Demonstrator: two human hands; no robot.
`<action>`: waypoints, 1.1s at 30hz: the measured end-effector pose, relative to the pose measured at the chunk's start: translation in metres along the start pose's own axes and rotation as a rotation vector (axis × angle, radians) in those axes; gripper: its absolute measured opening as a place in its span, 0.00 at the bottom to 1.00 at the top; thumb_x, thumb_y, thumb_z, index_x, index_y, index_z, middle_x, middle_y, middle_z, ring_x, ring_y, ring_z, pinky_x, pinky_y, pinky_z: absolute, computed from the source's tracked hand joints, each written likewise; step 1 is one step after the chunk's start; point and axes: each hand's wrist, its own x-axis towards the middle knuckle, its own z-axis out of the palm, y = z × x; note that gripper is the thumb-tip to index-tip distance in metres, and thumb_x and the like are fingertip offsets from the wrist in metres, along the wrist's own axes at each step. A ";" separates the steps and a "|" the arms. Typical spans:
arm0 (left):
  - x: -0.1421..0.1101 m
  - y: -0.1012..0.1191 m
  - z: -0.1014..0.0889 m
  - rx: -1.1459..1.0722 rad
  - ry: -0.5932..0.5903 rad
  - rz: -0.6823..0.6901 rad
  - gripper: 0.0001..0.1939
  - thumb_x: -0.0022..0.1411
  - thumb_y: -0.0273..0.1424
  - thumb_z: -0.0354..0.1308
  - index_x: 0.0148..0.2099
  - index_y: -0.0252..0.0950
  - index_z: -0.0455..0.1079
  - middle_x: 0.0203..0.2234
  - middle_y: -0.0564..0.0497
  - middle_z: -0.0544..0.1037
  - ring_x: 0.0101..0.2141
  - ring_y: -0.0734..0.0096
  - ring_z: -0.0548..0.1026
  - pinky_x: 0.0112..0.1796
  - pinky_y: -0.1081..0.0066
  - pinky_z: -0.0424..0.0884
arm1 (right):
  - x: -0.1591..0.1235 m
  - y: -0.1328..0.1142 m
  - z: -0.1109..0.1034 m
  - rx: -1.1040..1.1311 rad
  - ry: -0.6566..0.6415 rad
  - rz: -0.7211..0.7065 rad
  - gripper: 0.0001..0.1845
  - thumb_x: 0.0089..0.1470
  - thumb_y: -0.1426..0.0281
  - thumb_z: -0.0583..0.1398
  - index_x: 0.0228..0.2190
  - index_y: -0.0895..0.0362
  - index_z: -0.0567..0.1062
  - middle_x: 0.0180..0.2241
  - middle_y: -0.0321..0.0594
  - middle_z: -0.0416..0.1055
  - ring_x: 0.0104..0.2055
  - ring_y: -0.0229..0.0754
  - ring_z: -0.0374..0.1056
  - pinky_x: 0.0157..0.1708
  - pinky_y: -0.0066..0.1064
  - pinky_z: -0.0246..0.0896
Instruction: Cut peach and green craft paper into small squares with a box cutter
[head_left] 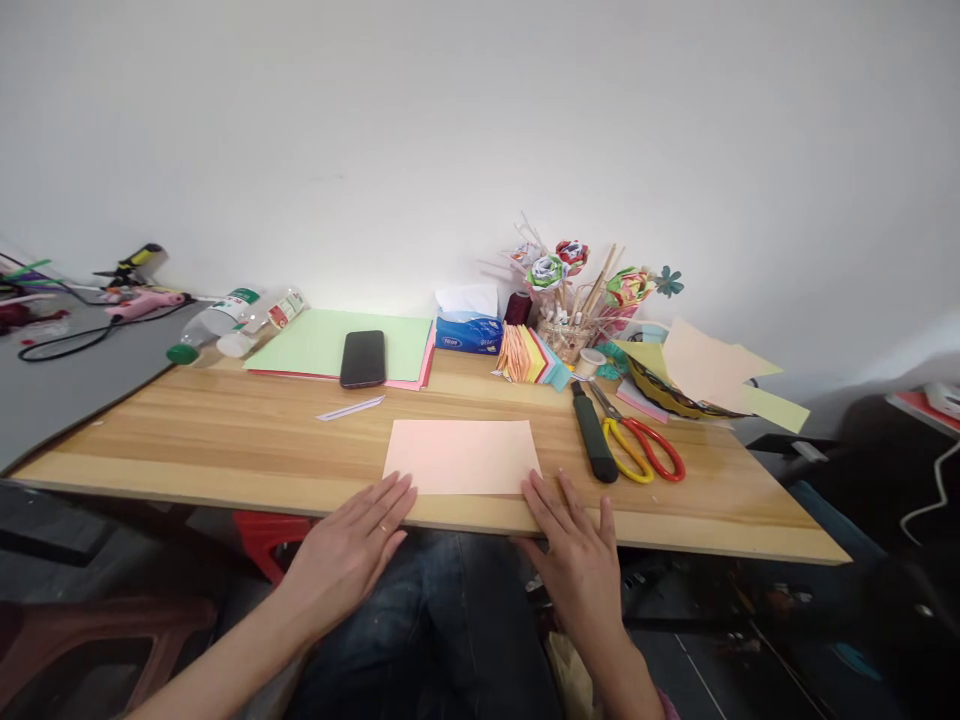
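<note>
Your left hand [351,548] and right hand [576,552] rest flat, gripping nothing, on pink paper [462,457] between them. Uneven pressure could skew it.

The one view comes from a camera on the person's head, over the near edge of the table [247,425], facing forward and down across it. It is close: the left hand [349,545] and right hand [577,565] loom large at that edge. The wide field takes in the legs [442,625] below the table, the wall [390,180] behind it and a grey surface [112,375] to its left.
</note>
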 end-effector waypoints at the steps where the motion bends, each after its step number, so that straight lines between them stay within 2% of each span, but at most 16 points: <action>1: -0.003 -0.003 -0.001 -0.009 0.012 -0.003 0.19 0.67 0.28 0.44 0.59 0.30 0.59 0.54 0.45 0.68 0.55 0.65 0.66 0.54 0.65 0.61 | 0.000 0.000 0.000 -0.017 -0.007 -0.008 0.24 0.57 0.71 0.55 0.55 0.52 0.62 0.54 0.36 0.65 0.58 0.51 0.58 0.58 0.52 0.33; 9: -0.010 -0.008 0.002 -0.013 0.099 -0.052 0.18 0.65 0.25 0.47 0.57 0.31 0.61 0.51 0.46 0.72 0.52 0.65 0.69 0.55 0.64 0.56 | -0.004 0.004 0.003 -0.112 0.025 -0.081 0.22 0.58 0.66 0.54 0.54 0.55 0.63 0.54 0.37 0.65 0.56 0.53 0.59 0.58 0.53 0.34; 12: -0.013 -0.010 0.003 -0.013 0.093 -0.080 0.20 0.64 0.28 0.51 0.58 0.34 0.60 0.52 0.46 0.71 0.55 0.60 0.65 0.56 0.59 0.53 | -0.009 0.010 0.003 -0.117 0.061 -0.107 0.21 0.59 0.66 0.53 0.53 0.55 0.65 0.53 0.37 0.67 0.55 0.52 0.61 0.58 0.51 0.35; 16: -0.021 -0.021 0.004 0.008 0.114 -0.189 0.23 0.63 0.33 0.54 0.59 0.36 0.58 0.52 0.43 0.71 0.55 0.52 0.65 0.55 0.49 0.51 | -0.014 0.019 0.001 -0.094 0.076 -0.147 0.19 0.59 0.69 0.54 0.52 0.56 0.66 0.51 0.39 0.69 0.56 0.49 0.60 0.59 0.48 0.38; 19: -0.023 -0.031 0.004 -0.040 0.071 -0.206 0.24 0.63 0.38 0.53 0.58 0.35 0.58 0.52 0.42 0.71 0.56 0.50 0.64 0.55 0.45 0.49 | -0.013 0.019 0.002 -0.064 0.073 -0.176 0.20 0.58 0.69 0.55 0.53 0.58 0.65 0.52 0.42 0.68 0.58 0.46 0.58 0.58 0.44 0.43; 23: -0.017 -0.037 0.003 -0.138 -0.036 -0.146 0.25 0.64 0.41 0.52 0.59 0.37 0.57 0.53 0.43 0.69 0.58 0.55 0.61 0.56 0.47 0.47 | -0.008 0.008 0.004 -0.055 0.091 -0.184 0.27 0.58 0.61 0.54 0.54 0.64 0.63 0.55 0.50 0.64 0.59 0.49 0.56 0.56 0.43 0.48; 26: -0.004 -0.029 0.000 -0.126 -0.086 -0.145 0.25 0.64 0.43 0.51 0.58 0.37 0.58 0.56 0.42 0.66 0.59 0.54 0.58 0.56 0.44 0.46 | -0.004 -0.003 0.006 -0.036 0.135 -0.230 0.22 0.59 0.68 0.52 0.53 0.63 0.64 0.54 0.48 0.66 0.57 0.48 0.59 0.56 0.43 0.48; 29: 0.012 -0.005 -0.002 -0.050 -0.022 -0.146 0.25 0.63 0.40 0.52 0.60 0.34 0.58 0.58 0.41 0.63 0.60 0.51 0.56 0.56 0.45 0.49 | -0.004 -0.015 0.002 0.022 0.201 -0.264 0.18 0.57 0.77 0.51 0.49 0.58 0.69 0.47 0.40 0.72 0.50 0.42 0.67 0.50 0.35 0.56; 31: 0.020 0.014 0.001 -0.063 0.012 -0.049 0.22 0.63 0.33 0.52 0.59 0.37 0.60 0.58 0.44 0.64 0.58 0.54 0.59 0.56 0.49 0.52 | -0.007 -0.023 -0.004 0.066 0.213 -0.267 0.18 0.55 0.78 0.52 0.46 0.58 0.71 0.43 0.39 0.75 0.43 0.40 0.71 0.42 0.31 0.62; 33: 0.023 0.027 0.007 -0.108 0.110 -0.028 0.16 0.63 0.27 0.50 0.53 0.39 0.67 0.53 0.49 0.71 0.54 0.59 0.66 0.54 0.55 0.59 | -0.011 -0.031 -0.012 0.154 0.177 -0.304 0.20 0.53 0.77 0.54 0.48 0.57 0.70 0.39 0.38 0.77 0.38 0.40 0.73 0.37 0.29 0.65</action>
